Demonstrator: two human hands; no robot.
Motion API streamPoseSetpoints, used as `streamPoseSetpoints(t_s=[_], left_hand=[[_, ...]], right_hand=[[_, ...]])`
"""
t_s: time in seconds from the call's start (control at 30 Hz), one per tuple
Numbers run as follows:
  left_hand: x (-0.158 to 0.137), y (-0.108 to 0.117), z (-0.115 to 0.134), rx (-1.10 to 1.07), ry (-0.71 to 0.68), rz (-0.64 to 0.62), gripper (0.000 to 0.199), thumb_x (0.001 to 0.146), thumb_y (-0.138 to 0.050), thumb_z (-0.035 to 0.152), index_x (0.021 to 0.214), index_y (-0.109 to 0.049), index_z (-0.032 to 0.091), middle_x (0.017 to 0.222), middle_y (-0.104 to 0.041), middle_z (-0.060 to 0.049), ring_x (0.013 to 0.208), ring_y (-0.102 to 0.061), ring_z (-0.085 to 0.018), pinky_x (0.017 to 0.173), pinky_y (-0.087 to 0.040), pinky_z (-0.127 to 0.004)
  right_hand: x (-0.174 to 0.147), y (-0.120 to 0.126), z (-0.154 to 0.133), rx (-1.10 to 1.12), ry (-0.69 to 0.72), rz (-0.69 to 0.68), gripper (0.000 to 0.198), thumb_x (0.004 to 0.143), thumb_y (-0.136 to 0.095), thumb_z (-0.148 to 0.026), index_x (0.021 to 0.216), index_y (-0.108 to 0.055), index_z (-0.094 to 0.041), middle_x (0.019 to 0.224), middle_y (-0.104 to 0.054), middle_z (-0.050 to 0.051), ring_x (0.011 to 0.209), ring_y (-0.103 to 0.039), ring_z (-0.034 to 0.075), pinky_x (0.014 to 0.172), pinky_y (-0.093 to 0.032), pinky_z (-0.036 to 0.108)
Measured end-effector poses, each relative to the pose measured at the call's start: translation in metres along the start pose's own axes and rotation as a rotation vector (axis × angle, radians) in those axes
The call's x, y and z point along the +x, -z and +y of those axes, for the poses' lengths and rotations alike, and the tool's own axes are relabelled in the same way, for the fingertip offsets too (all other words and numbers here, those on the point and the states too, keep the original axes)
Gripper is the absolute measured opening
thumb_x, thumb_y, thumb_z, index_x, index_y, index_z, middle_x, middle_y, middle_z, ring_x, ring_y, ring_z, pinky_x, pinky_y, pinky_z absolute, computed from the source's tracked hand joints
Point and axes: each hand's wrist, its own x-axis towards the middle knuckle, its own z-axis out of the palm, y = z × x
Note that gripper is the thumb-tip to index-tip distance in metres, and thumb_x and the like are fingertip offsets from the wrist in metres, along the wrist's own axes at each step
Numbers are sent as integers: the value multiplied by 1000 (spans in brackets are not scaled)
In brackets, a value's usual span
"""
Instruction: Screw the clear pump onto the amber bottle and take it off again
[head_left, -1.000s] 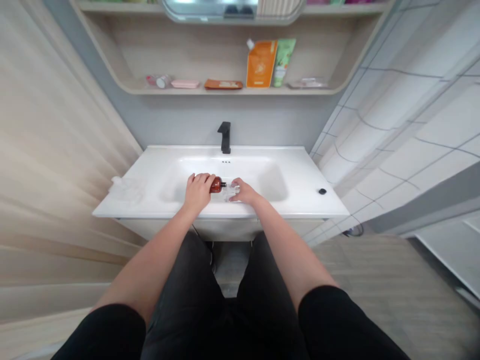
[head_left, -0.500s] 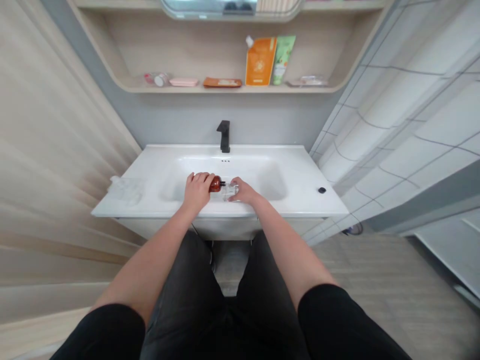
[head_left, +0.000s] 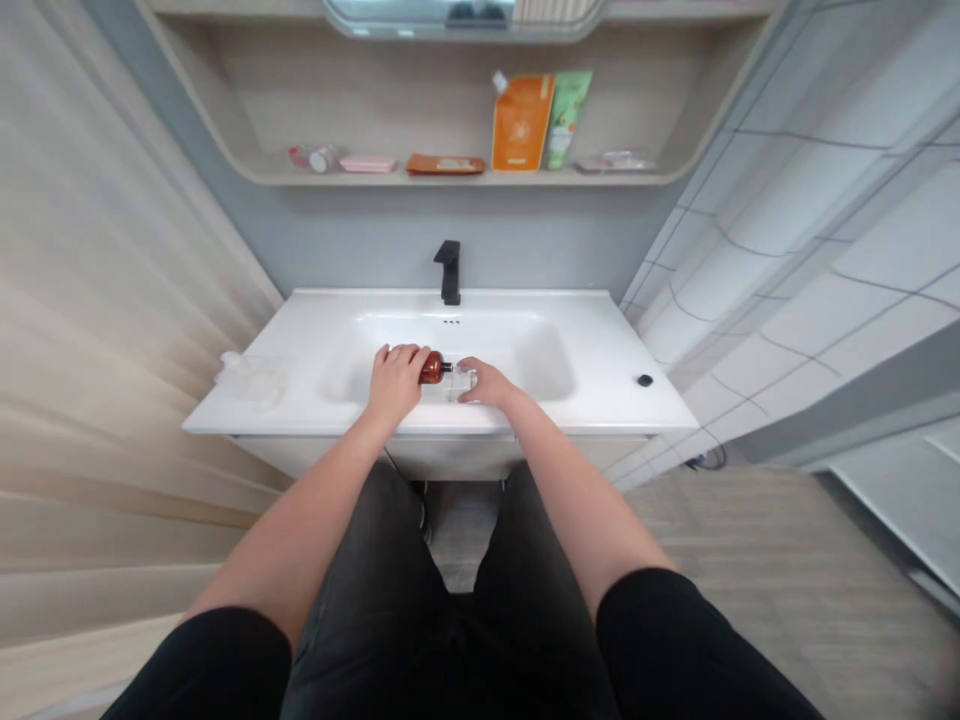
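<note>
Over the front of the white sink basin (head_left: 525,350), my left hand (head_left: 396,380) is wrapped round a reddish-brown bottle (head_left: 431,368). The bottle is tipped on its side, its black neck pointing right. My right hand (head_left: 484,383) grips a small clear container (head_left: 460,384) from the right side. The bottle's neck is at the container's upper left edge; whether they touch I cannot tell. Any liquid between them is too small to make out. My left fingers hide most of the bottle's body.
A black faucet (head_left: 449,272) rises behind the basin. Crumpled clear plastic (head_left: 251,380) lies on the counter's left end, a small black cap (head_left: 644,381) on its right. The shelf above holds an orange pouch (head_left: 520,122), a green tube (head_left: 568,118) and several small items.
Hardly anything differs. Both hands keep the bottle and the clear container in nearly the same place over the basin.
</note>
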Motion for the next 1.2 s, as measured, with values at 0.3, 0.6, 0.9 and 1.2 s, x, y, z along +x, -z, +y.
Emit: streamPoseSetpoints(t_s=[0.3,0.6,0.9,1.2], left_hand=[[0,0,0,5,-4,1,54,99,-50,14,151,-64,24,145,-71,-17,136,-60,-37,130,-29,-60],[-1,0,0,3,-18,11,55,98,-50,13,150,-63,24,144,-70,-17,136,-61,-37,130,-28,-61],[-1,0,0,-5,-17,4,57,98,-51,13,152,-63,25,145,-70,-17,137,-60,-38,130,-28,-61],[-1,0,1,-2,-12,7,55,99,-49,14,151,-64,24,145,-70,-17,137,-60,-37,130,-28,-61]], right_hand=[[-1,1,-3,-45,-9,-20,76,61,-93,-17,132,-68,-23,127,-75,7,116,-71,28,109,-54,42],[-1,0,-2,-45,-23,-20,74,61,-92,-16,130,-66,-24,127,-74,6,115,-70,28,108,-54,41],[1,-3,-1,-50,-23,-23,73,60,-90,-17,128,-65,-25,126,-73,4,114,-71,27,107,-54,41],[1,-2,-4,-53,-32,-49,76,62,-90,-17,132,-62,-24,124,-74,5,112,-71,28,106,-55,41]])
